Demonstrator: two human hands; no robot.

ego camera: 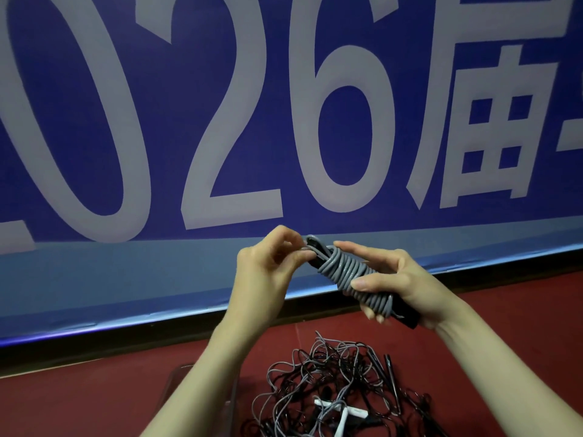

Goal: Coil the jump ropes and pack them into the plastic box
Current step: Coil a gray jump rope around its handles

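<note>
Loose ropes: a tangled pile of jump ropes (334, 392), grey and black cords mixed, lies on the red floor (94, 405) below my forearms; black handles stick out at its right side and white handles (340, 411) lie near its bottom.
Plastic box: a clear plastic box (176, 383) sits on the floor just left of the pile, partly hidden behind my left forearm; I cannot tell what is in it.
Right hand: my right hand (407, 288) grips the coiled rope bundle (347, 275), thumb pressed on the near side of the grey coils, curled fingertips showing under them, index finger laid straight along the top.
Bundle: grey cord wound in tight turns around black handles; 1 black handle end pokes out below my right palm, tilted down to the right.
Left hand: my left hand (271, 263) pinches the grey cord end at the upper left tip of the bundle, fingers narrow and curled.
Background: a blue banner (157, 121) with large pale characters, "026" readable, stands behind.
</note>
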